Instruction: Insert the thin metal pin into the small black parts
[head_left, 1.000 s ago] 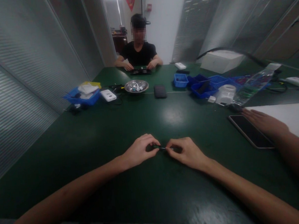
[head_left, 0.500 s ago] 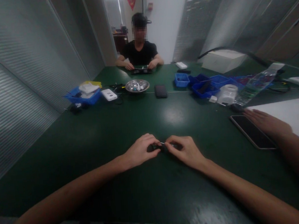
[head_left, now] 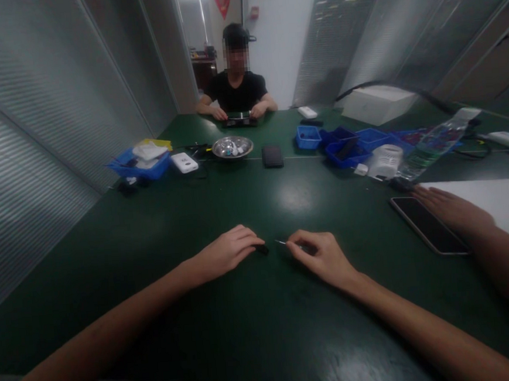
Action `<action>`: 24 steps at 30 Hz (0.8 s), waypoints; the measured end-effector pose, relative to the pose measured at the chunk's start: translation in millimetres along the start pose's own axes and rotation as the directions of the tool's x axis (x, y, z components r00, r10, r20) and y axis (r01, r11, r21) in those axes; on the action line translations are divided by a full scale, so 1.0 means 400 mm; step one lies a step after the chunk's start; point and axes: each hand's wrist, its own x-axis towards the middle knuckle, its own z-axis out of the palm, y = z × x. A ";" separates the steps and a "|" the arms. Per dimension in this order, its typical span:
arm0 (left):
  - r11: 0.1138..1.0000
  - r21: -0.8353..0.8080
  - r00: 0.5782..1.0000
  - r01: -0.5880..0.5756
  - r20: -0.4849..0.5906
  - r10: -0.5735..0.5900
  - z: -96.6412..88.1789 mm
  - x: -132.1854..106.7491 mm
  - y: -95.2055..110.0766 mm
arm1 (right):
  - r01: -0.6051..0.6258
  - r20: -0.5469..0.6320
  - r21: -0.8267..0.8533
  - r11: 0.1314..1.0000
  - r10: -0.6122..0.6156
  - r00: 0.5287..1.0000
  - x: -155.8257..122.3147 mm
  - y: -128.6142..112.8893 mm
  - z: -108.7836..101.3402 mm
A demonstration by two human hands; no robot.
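My left hand (head_left: pixel 226 252) rests on the green table (head_left: pixel 152 234) with its fingers curled around a small black part (head_left: pixel 262 249) that shows at the fingertips. A short gap to the right, my right hand (head_left: pixel 319 254) pinches a thin metal pin (head_left: pixel 280 242) that points toward the left hand. The two pieces are apart and do not touch.
Another person's hand (head_left: pixel 452 210) lies flat beside a dark phone (head_left: pixel 427 223) at the right. Farther back are a metal bowl (head_left: pixel 232 147), a black phone (head_left: pixel 272 155), blue bins (head_left: pixel 343 145) and a blue tray (head_left: pixel 140 162). A person in black (head_left: pixel 237 86) sits at the far end.
My hands were joined at the middle, the pin meeting the black part. They have drawn apart: the left moved a little left with the black part, the right keeps the pin.
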 end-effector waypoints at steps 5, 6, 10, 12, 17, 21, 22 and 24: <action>0.968 0.166 0.972 0.190 -0.168 -0.163 -0.128 -0.068 -0.165 | 0.001 0.016 -0.002 1.000 -0.001 1.000 -0.003 -0.002 -0.003; 0.942 0.211 0.949 0.259 -0.237 -0.208 -0.162 -0.092 -0.208 | 0.008 0.012 -0.007 1.000 -0.008 1.000 -0.004 -0.001 -0.002; 0.761 0.289 0.776 0.580 -0.479 -0.410 -0.284 -0.206 -0.356 | 0.024 0.008 -0.013 1.000 -0.024 1.000 -0.006 0.004 0.001; 0.683 0.277 0.692 0.676 -0.556 -0.460 -0.323 -0.257 -0.399 | 0.026 0.015 -0.004 1.000 -0.026 1.000 -0.007 0.005 0.001; 0.606 0.242 0.610 0.758 -0.594 -0.525 -0.364 -0.317 -0.419 | 0.017 0.019 0.004 1.000 -0.017 1.000 -0.007 -0.001 0.002; 0.608 0.198 0.600 0.769 -0.554 -0.578 -0.379 -0.326 -0.399 | 0.005 0.021 0.006 1.000 -0.005 1.000 -0.007 -0.009 -0.001; 0.606 0.185 0.593 0.773 -0.550 -0.588 -0.382 -0.329 -0.395 | 0.002 0.023 0.010 1.000 -0.002 1.000 -0.007 -0.011 -0.002; 0.602 0.165 0.579 0.781 -0.552 -0.600 -0.388 -0.337 -0.393 | -0.002 0.034 0.020 1.000 0.001 0.999 -0.008 -0.013 -0.004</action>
